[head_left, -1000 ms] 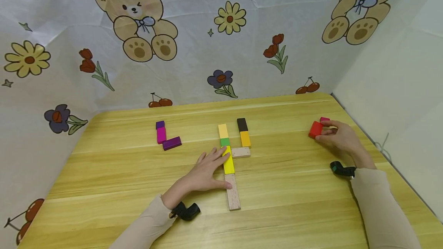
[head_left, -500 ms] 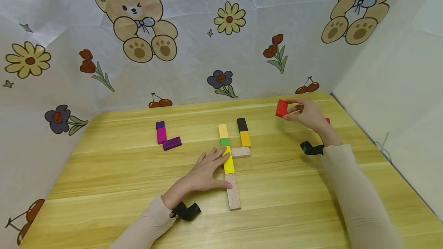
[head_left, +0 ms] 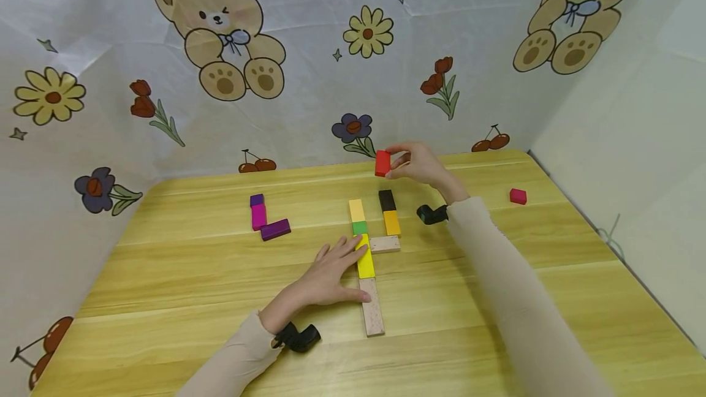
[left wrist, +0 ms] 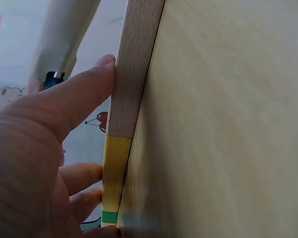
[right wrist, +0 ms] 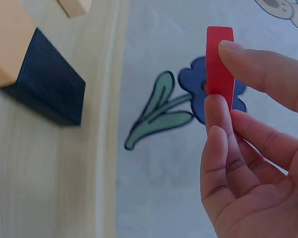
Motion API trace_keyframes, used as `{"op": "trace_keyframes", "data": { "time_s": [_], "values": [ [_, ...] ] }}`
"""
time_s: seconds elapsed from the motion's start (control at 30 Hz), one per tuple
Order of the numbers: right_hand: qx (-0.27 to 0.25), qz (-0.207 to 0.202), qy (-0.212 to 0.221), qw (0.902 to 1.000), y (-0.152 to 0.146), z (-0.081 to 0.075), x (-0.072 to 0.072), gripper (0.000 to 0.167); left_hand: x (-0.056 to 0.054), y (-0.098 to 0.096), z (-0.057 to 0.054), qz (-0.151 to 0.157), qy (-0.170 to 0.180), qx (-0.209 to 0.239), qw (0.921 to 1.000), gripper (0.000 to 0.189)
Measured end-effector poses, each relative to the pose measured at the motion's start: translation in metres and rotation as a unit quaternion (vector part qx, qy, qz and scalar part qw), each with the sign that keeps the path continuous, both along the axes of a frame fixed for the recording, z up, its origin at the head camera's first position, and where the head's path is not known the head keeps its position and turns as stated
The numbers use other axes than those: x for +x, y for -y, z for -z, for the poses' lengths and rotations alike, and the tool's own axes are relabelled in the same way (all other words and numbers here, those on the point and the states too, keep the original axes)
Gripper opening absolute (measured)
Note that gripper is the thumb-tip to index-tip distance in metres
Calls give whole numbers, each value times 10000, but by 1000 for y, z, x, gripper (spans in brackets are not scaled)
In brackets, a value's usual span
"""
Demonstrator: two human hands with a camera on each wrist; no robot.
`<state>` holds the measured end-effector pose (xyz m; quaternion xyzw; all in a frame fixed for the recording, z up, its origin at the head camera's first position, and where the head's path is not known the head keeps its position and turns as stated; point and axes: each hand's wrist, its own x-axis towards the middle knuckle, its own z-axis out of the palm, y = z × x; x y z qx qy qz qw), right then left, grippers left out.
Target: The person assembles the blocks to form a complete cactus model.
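Note:
My right hand [head_left: 421, 167] pinches a red block [head_left: 383, 163] between thumb and fingers, held in the air beyond the block row; the right wrist view shows the same red block [right wrist: 220, 64] upright in the grip. With spread fingers, my left hand [head_left: 325, 274] rests on the row: its thumb touches the long plain wood block [head_left: 372, 317] and its fingertips the yellow block [head_left: 365, 262]. Further up that row lie a green block [head_left: 360, 227] and a pale yellow block [head_left: 356, 209]. A short plain block [head_left: 385, 244] juts right, with an orange block [head_left: 392, 223] and a black block [head_left: 387, 200] above it.
On the left lie a small violet block [head_left: 256, 200], a magenta block [head_left: 258, 217] and a dark purple block [head_left: 275, 230]. One small crimson block [head_left: 518, 196] sits far right. A printed cloth [head_left: 309, 78] hangs behind the wooden table [head_left: 165, 262].
My right hand has carried the red block from the far right leftward and up, to above the table's back edge. The small crimson block stays behind. My left hand has kept its place.

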<state>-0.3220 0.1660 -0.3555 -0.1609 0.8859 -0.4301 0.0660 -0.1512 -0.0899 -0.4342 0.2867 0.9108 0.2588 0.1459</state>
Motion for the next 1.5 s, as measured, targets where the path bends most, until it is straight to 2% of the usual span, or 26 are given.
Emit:
{"op": "trace_keyframes", "data": {
  "time_s": [0.23, 0.47, 0.77, 1.5],
  "values": [
    [131, -328, 265, 9990, 34, 11, -10, 63, -1, 0, 1, 0, 3, -15, 10000, 93],
    [279, -504, 423, 9974, 51, 25, -18, 60, -1, 0, 2, 65, -22, 35, 10000, 93],
    [383, -697, 562, 9952, 59, 38, -24, 62, -1, 0, 1, 81, -30, 47, 10000, 92],
    [717, -879, 952, 9890, 64, 52, -32, 61, -1, 1, 2, 53, -86, 31, 9999, 92]
  ]
}}
